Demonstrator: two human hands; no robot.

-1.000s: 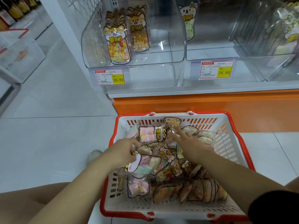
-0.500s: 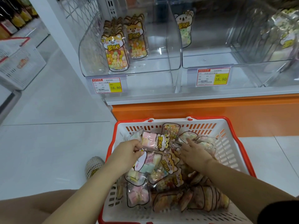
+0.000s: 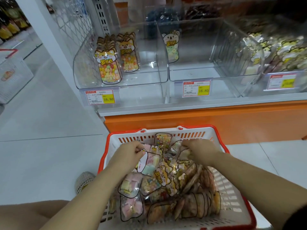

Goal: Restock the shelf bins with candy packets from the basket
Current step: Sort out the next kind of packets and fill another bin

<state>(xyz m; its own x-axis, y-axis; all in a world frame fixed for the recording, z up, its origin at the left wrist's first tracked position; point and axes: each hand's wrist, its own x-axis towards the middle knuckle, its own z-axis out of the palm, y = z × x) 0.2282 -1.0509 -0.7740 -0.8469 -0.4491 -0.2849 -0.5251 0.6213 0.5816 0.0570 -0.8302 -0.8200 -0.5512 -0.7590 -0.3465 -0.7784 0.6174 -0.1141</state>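
Compared with a second ago, both hands are found shifted toward the far end of the basket (image 3: 221,138), and their fingers are now drawn in. The top edge of a marshmallow packet (image 3: 149,165) is pinched between thumb and fingers of the left hand (image 3: 131,153); the packet is tilted, with its lower end lying on the heap. The right hand (image 3: 201,150), spread flat before, is curled, and the upper edge of a clear packet (image 3: 184,153) is grasped at the far right of the heap. The remaining candy packets (image 3: 166,188) are piled loosely in the basket, which is set on the floor (image 3: 41,146) just in front of the orange shelf base (image 3: 199,120).

On the shelf above, two upright rows of packets (image 3: 108,67) are stood in the left bin (image 3: 83,72). A single packet (image 3: 172,45) is leaned at the back of the middle bin (image 3: 191,73). A price tag (image 3: 100,97) is fixed below each of the two bins.
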